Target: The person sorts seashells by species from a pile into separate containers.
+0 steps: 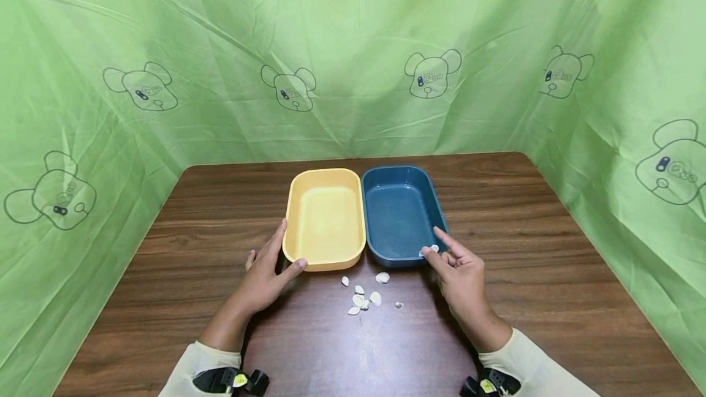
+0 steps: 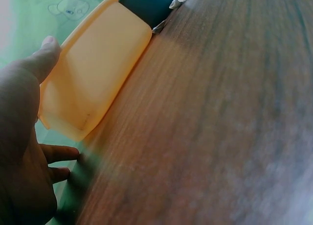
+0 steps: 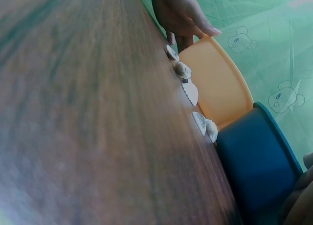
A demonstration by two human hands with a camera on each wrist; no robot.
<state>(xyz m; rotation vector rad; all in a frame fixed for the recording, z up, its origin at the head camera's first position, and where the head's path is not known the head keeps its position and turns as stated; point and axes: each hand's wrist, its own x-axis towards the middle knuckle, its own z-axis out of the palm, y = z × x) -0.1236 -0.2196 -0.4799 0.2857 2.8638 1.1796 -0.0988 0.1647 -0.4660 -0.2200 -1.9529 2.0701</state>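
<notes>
My left hand (image 1: 263,282) lies at the near left corner of a yellow tray (image 1: 361,244), thumb at the front rim and fingers along the left side. Beside it stands a blue tray (image 1: 399,216), its side touching the yellow one. At the blue tray's near right corner, my right hand (image 1: 463,277) pinches small white seashells (image 1: 434,249) by the thumb tip, over the rim, with the index finger stretched out. In the right wrist view only part of this hand shows. Several pale ribbed seashells (image 3: 190,93) lie on the table in front of the trays.
The brown wooden table (image 1: 551,299) extends to both sides of the trays. Green cloth (image 1: 353,17) with printed bear heads hangs behind and along the sides. One shell (image 1: 399,306) lies apart from the others, toward the right.
</notes>
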